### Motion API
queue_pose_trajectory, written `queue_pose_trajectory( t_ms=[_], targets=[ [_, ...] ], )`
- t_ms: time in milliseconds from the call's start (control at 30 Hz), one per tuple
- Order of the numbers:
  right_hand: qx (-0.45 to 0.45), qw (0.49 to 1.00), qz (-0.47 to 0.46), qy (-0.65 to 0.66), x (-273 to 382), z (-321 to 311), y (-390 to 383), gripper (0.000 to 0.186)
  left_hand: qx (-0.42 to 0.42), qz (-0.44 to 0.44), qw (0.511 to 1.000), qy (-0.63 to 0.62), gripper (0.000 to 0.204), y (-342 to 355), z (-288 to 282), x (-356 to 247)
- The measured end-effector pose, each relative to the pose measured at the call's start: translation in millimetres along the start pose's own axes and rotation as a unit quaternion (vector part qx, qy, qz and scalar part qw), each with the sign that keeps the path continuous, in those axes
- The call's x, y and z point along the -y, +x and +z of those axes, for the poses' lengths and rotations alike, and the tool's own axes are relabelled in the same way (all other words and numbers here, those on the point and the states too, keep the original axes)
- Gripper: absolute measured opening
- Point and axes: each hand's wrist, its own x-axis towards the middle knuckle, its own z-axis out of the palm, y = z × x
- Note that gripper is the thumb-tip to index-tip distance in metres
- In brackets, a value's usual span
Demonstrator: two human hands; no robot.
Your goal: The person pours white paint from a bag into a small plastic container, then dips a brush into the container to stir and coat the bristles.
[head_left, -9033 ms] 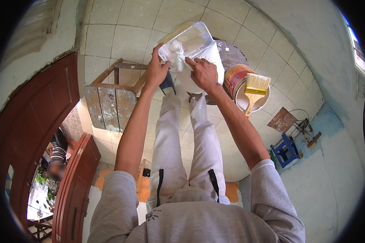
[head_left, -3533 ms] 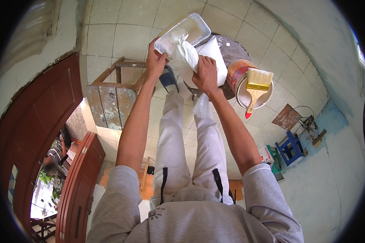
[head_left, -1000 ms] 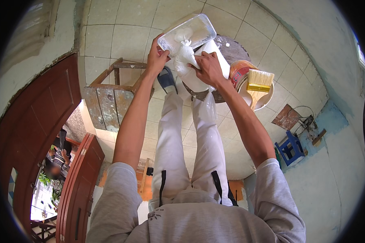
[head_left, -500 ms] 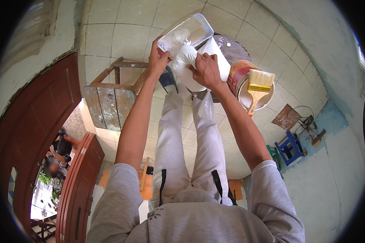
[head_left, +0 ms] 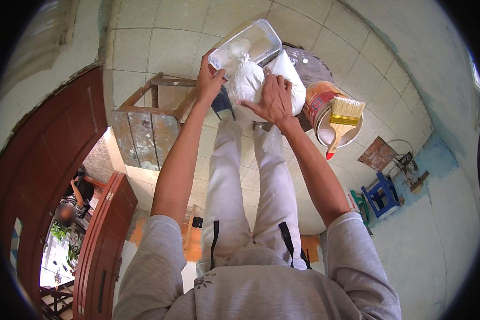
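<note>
My left hand (head_left: pixel 212 80) grips the near-left corner of a clear, white-smeared plastic tray (head_left: pixel 253 34). A crumpled white plastic bag (head_left: pixel 242 82) has its twisted neck lying in the tray and its body spilling over the near edge. My right hand (head_left: pixel 274 101) rests on the bag, thumb spread out to the left and fingers bent over it. Beneath and right of that hand is a larger smooth white bag (head_left: pixel 294 85) on a round, paint-spattered wooden stool (head_left: pixel 313 66). Beside it, a paint bucket (head_left: pixel 316 104) carries a wide brush (head_left: pixel 344 120) laid across its rim.
A weathered wooden stool (head_left: pixel 141 138) stands left of my legs. At right sit a blue plastic stool (head_left: pixel 378 196), a board (head_left: pixel 373 152) and wires. Brown doors (head_left: pixel 48 133) are at left, with another person (head_left: pixel 74 205) in the opening. Pale walls curve around.
My right hand has shifted slightly down and spread its thumb leftward. The crumpled bag hangs fuller below the tray's edge. The other person's arm has moved.
</note>
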Motion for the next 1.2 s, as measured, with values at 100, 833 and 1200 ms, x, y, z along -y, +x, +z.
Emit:
queue_pose_trajectory(
  t_ms=[100,833,1200],
  targets=[
    [0.025,0.999,-0.024,0.014,-5,0,-2,0.112,-0.013,-0.012,1.0,0.002,0.073,-1,-6,9],
    [0.051,0.997,-0.058,0.003,-13,-4,16,0.038,0.006,-0.012,0.999,0.031,0.072,-12,-4,11],
    [0.073,0.996,-0.056,0.005,-9,-15,22,0.036,0.02,0.013,1.0,0.015,0.072,-9,-10,11]
  ],
)
